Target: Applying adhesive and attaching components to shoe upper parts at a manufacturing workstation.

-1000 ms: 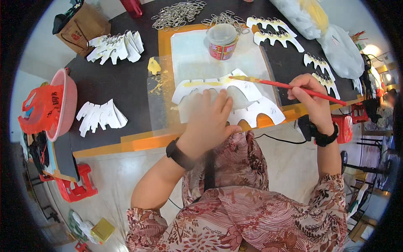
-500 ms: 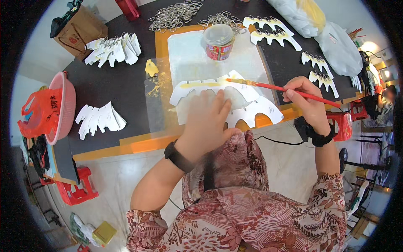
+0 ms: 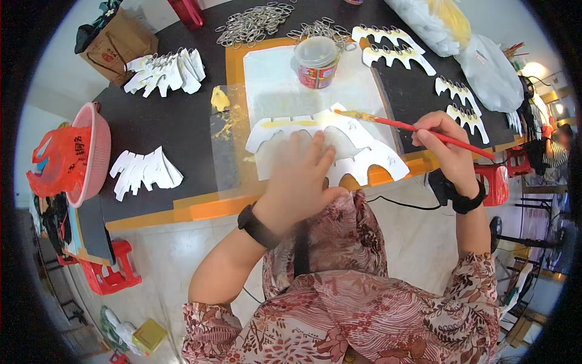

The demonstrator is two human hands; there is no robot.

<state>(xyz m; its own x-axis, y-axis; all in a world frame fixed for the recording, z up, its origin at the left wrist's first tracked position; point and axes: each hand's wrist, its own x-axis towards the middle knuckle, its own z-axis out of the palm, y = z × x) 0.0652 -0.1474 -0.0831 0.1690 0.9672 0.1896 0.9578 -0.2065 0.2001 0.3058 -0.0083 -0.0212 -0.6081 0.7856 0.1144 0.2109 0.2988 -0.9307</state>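
Note:
My left hand (image 3: pixel 300 179) lies flat, fingers spread, on a scalloped white piece (image 3: pixel 285 126) with a yellow smear along its upper edge. A translucent pale sheet shows around my fingers on top of it. My right hand (image 3: pixel 445 142) grips a red-handled paintbrush (image 3: pixel 403 125). The brush's yellowed bristles touch or hover just over the upper edge of the white piece, right of my left fingers; which one I cannot tell. Another scalloped white piece (image 3: pixel 385 159) lies beside it, to the right. Beyond them a lidless-looking plastic tub (image 3: pixel 317 70) stands on a white sheet (image 3: pixel 264 73).
Metal rings (image 3: pixel 254 24) are heaped at the back. White pieces with rings (image 3: pixel 394 59) lie at the right, and a stack of white pieces (image 3: pixel 145 173) at the left. A pink basket (image 3: pixel 100 155) stands by the left edge. A yellow lump (image 3: pixel 219 98) sits near the sheet.
The brush has shifted slightly to the right along the upper edge of the white piece, my right hand moving with it. My left hand stays in nearly the same place.

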